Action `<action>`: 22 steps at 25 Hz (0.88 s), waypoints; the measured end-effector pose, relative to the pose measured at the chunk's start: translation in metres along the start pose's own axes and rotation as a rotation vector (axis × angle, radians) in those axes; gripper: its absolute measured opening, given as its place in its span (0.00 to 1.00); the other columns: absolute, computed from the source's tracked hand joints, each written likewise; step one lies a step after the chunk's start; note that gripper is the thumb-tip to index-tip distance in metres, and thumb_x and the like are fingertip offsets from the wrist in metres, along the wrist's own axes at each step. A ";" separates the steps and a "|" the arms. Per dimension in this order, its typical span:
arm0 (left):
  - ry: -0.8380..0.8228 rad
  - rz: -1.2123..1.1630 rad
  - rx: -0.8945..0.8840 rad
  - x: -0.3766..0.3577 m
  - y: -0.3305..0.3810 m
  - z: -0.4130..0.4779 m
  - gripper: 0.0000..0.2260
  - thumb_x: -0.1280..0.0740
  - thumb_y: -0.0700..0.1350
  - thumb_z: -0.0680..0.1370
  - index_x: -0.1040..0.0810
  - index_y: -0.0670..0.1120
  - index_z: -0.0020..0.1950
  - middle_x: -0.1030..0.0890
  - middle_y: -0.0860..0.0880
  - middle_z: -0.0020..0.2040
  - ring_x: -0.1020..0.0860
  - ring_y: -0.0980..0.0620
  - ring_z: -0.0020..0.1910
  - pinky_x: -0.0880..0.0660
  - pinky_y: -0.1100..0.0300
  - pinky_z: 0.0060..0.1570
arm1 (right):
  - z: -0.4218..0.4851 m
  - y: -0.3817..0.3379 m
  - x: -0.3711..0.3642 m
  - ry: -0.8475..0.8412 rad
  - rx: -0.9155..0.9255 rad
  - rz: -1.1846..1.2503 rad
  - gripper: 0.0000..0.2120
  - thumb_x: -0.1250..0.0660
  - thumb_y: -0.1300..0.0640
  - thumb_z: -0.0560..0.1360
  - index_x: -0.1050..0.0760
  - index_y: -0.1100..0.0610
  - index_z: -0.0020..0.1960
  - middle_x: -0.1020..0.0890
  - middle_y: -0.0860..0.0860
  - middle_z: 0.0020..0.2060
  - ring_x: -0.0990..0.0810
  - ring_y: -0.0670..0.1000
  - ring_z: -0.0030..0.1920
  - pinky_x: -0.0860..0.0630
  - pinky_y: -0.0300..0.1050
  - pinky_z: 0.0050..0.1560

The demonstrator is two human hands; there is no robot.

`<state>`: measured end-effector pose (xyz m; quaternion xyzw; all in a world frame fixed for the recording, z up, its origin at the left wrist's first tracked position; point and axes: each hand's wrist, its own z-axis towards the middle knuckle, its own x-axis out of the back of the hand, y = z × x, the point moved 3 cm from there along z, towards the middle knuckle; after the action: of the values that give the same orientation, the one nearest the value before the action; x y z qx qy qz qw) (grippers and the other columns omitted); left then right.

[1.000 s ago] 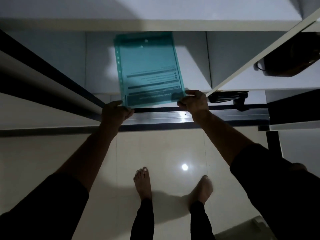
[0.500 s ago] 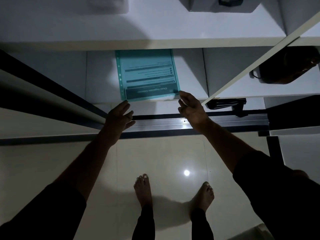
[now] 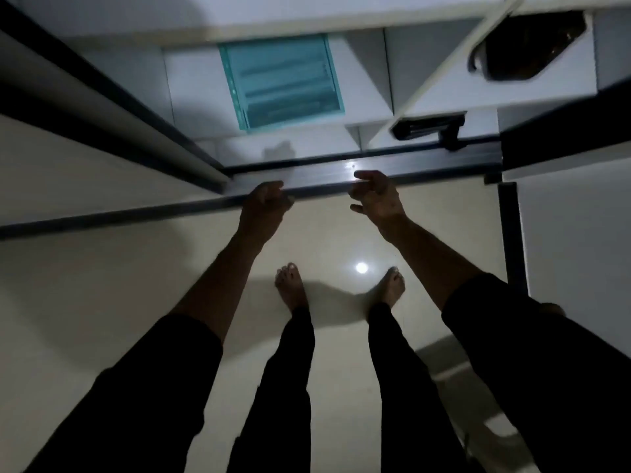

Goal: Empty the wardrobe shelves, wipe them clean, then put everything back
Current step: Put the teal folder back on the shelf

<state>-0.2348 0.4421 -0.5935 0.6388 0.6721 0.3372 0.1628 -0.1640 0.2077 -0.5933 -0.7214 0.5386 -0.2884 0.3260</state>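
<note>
Two empty hands, left hand and right hand loosely curled, above tiled floor.

One cam only, head-worn, wide-angle, so no second view to overlap. It looks steeply down and fwd from standing height. Near edge of frame: the person's own legs and bare feet on the pale floor. Mid-frame: both forearms reach fwd over the dark sliding-door track. Far, at top: white wardrobe shelves seen from above, with a teal folder lying on one. Straight lines bow toward the edges; frame is dim and motion-blurred.
</note>
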 end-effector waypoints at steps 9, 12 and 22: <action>-0.187 0.078 0.139 -0.006 -0.003 -0.167 0.16 0.29 0.43 0.78 0.22 0.44 0.66 0.21 0.45 0.58 0.21 0.53 0.52 0.20 0.56 0.50 | -0.241 0.018 0.017 0.306 -0.313 0.176 0.18 0.35 0.64 0.71 0.26 0.61 0.61 0.18 0.53 0.43 0.20 0.53 0.44 0.19 0.53 0.49; -0.278 0.180 0.119 -0.018 0.004 -0.197 0.14 0.31 0.43 0.79 0.22 0.46 0.65 0.21 0.45 0.62 0.21 0.52 0.57 0.20 0.59 0.50 | -0.291 0.034 0.019 0.376 -0.342 0.222 0.16 0.36 0.66 0.75 0.26 0.60 0.62 0.17 0.53 0.45 0.19 0.52 0.45 0.18 0.56 0.55; -0.642 0.727 -0.103 -0.102 -0.018 -0.319 0.15 0.29 0.43 0.79 0.21 0.46 0.65 0.20 0.47 0.58 0.21 0.53 0.55 0.20 0.54 0.58 | -0.492 0.140 0.022 0.761 -0.259 0.517 0.14 0.31 0.58 0.77 0.26 0.57 0.61 0.20 0.53 0.48 0.19 0.49 0.44 0.18 0.50 0.50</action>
<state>-0.4425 0.2661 -0.3971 0.8951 0.3036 0.1909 0.2650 -0.6186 0.0783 -0.3955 -0.4415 0.8131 -0.3722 0.0739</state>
